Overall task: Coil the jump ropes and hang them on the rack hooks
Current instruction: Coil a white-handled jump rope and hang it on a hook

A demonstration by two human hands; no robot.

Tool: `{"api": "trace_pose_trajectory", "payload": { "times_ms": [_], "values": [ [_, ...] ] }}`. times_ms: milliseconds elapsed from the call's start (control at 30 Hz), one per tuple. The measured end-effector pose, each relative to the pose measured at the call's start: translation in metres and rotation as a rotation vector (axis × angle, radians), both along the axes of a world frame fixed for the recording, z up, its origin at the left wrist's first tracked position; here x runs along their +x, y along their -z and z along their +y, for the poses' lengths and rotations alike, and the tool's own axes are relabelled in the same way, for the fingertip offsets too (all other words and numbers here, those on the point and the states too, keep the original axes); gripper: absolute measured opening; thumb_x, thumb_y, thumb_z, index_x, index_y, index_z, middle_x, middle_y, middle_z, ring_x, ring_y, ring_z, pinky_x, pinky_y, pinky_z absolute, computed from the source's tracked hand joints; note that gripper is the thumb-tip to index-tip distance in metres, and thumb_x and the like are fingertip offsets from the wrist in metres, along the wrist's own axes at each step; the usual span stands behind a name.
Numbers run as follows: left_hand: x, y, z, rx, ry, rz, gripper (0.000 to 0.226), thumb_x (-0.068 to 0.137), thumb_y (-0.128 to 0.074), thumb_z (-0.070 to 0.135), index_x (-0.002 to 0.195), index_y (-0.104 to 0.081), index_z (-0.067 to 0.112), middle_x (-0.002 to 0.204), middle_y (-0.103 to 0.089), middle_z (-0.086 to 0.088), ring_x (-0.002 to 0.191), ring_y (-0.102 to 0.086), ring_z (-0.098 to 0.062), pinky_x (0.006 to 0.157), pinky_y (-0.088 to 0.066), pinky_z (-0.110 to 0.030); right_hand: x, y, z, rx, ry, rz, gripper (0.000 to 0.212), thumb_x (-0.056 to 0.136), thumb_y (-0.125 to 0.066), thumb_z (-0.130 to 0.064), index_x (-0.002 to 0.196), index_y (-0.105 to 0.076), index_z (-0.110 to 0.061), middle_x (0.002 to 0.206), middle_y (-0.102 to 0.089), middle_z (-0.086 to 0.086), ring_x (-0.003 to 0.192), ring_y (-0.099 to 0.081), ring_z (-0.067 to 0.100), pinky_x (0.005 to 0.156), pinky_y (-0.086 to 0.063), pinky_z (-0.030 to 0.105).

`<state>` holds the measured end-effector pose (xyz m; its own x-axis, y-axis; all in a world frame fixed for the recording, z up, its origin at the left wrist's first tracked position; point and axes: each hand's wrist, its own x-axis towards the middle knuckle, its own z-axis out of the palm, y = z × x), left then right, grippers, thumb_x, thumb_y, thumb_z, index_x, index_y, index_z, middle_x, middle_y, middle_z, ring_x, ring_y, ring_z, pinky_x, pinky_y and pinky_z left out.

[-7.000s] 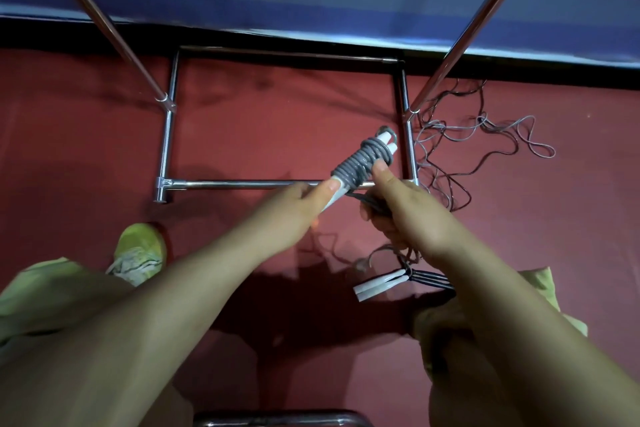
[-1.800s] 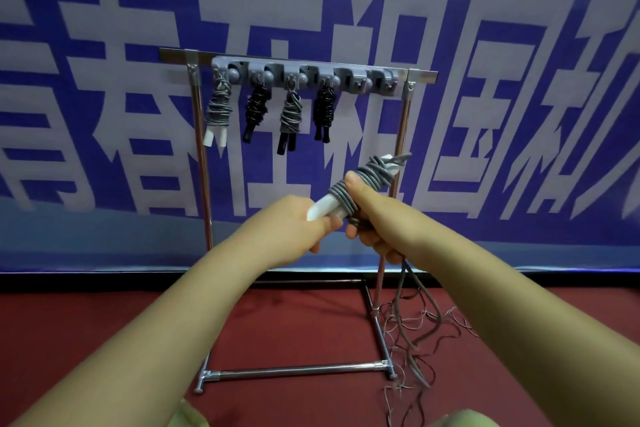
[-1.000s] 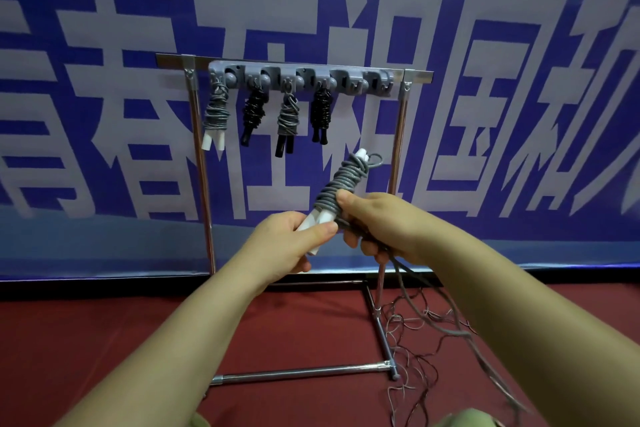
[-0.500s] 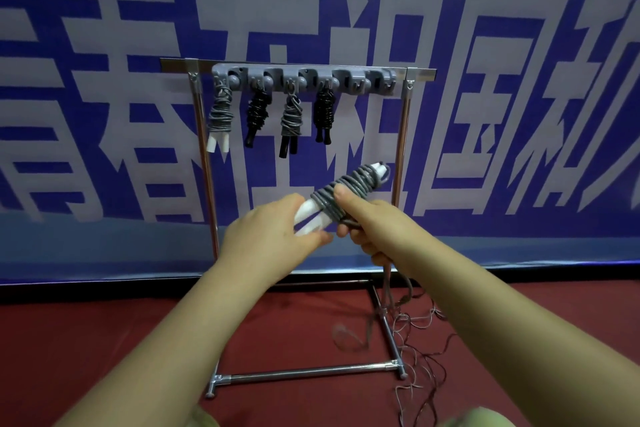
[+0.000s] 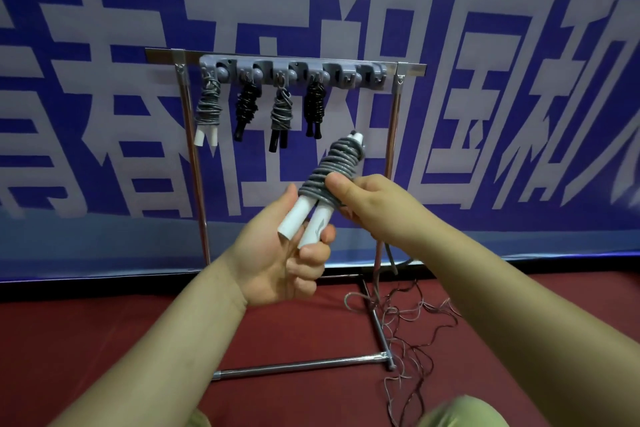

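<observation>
A blue banner with large pale characters fills the wall behind, above a dark red floor. My left hand has its grip curled round the 2 white handles of the grey jump rope, fingers wrapped under their lower ends. My right hand pinches the coiled windings with the thumb on top, and a loose tail of rope drops from beneath it toward the floor.

The bundle's long axis tilts up and to the right, its upper end pointing at the rack. The hook bar lies above and beyond both hands; 4 coiled ropes already hang on its left hooks. The free hooks sit at the right end, almost straight above the bundle's tip, so my right hand is the nearer one, I judge.

Tangled thin ropes lie on the floor by the rack's right foot. Whether the tail joins that tangle I cannot tell, and my right palm hides how the last winding is secured.
</observation>
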<state>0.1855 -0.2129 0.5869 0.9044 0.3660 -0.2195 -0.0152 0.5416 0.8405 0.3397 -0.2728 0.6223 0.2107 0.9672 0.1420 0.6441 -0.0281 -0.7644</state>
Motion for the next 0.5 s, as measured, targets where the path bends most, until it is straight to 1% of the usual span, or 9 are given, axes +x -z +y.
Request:
{"api": "trace_pose_trajectory", "payload": {
  "times_ms": [33,100,200,267,333,367,433,467,500],
  "values": [
    [0.003,0.0,-0.001,0.008,-0.029,0.011,0.07,0.074,-0.031,0.076,0.069,-0.056,0.011,0.048,-0.038,0.004,0.034,-0.028,-0.006,0.04,-0.026,-0.018,0.0,0.0,0.0,-0.017,0.028,-0.027,0.054,0.091,-0.04,-0.062,0.061,-0.047,-0.017,0.054,-0.039,-0.002,0.046,-0.03,0.011,0.055,-0.028,0.029],
    [0.01,0.003,-0.002,0.092,-0.133,0.057,0.069,0.081,-0.026,0.074,0.069,-0.053,0.012,0.048,-0.038,0.004,0.035,-0.023,-0.005,0.04,-0.021,-0.018,0.001,0.002,0.0,-0.063,0.075,-0.1,0.057,0.093,-0.036,-0.061,0.058,-0.045,-0.017,0.052,-0.041,-0.004,0.047,-0.033,0.013,0.053,-0.028,0.03],
    [0.018,0.008,-0.002,0.263,-0.29,0.133,0.068,0.09,-0.02,0.069,0.07,-0.054,0.014,0.05,-0.04,0.002,0.035,-0.021,-0.005,0.042,-0.018,-0.019,0.0,0.007,0.003,-0.115,0.115,-0.233,0.057,0.095,-0.029,-0.059,0.06,-0.045,-0.018,0.059,-0.045,0.0,0.056,-0.043,0.017,0.055,-0.035,0.027],
    [0.021,0.008,-0.004,0.369,-0.367,0.183,0.066,0.093,-0.021,0.066,0.071,-0.055,0.014,0.05,-0.041,0.001,0.036,-0.022,-0.006,0.044,-0.017,-0.02,-0.001,0.009,0.004,-0.12,0.119,-0.261,0.053,0.098,-0.027,-0.054,0.065,-0.046,-0.018,0.064,-0.048,0.002,0.062,-0.046,0.02,0.06,-0.039,0.031],
    [0.021,0.005,-0.004,0.492,-0.438,0.241,0.064,0.094,-0.022,0.063,0.072,-0.055,0.014,0.049,-0.043,0.002,0.034,-0.026,-0.006,0.044,-0.019,-0.021,-0.004,0.009,0.004,-0.11,0.081,-0.196,0.047,0.102,-0.026,-0.046,0.074,-0.048,-0.015,0.071,-0.05,0.004,0.066,-0.049,0.021,0.064,-0.04,0.034],
    [0.02,0.004,-0.004,0.553,-0.473,0.271,0.063,0.095,-0.022,0.061,0.072,-0.056,0.013,0.048,-0.043,0.003,0.033,-0.028,-0.006,0.044,-0.021,-0.021,-0.003,0.01,0.004,-0.114,0.048,-0.114,0.05,0.102,-0.025,-0.049,0.076,-0.051,-0.015,0.07,-0.05,0.003,0.061,-0.046,0.018,0.059,-0.037,0.031],
    [0.019,0.002,-0.002,0.682,-0.522,0.334,0.062,0.096,-0.023,0.06,0.072,-0.058,0.014,0.047,-0.045,0.005,0.034,-0.032,-0.006,0.046,-0.026,-0.024,-0.001,0.01,0.003,-0.174,0.001,0.145,0.06,0.096,-0.024,-0.063,0.078,-0.056,-0.015,0.065,-0.044,-0.002,0.05,-0.033,0.011,0.05,-0.027,0.024],
    [0.019,0.002,-0.002,0.758,-0.535,0.373,0.062,0.096,-0.022,0.059,0.072,-0.059,0.015,0.048,-0.046,0.007,0.035,-0.035,-0.006,0.048,-0.028,-0.025,0.001,0.011,0.003,-0.209,-0.018,0.219,0.064,0.093,-0.024,-0.068,0.083,-0.058,-0.015,0.065,-0.043,-0.003,0.048,-0.03,0.009,0.048,-0.024,0.024],
    [0.019,0.003,-0.003,0.833,-0.552,0.413,0.061,0.096,-0.022,0.058,0.072,-0.059,0.016,0.051,-0.048,0.007,0.039,-0.039,-0.005,0.05,-0.03,-0.026,0.003,0.012,0.005,-0.239,-0.033,0.233,0.067,0.09,-0.024,-0.072,0.087,-0.06,-0.015,0.065,-0.043,-0.002,0.047,-0.03,0.009,0.046,-0.025,0.024]
  ]
}}
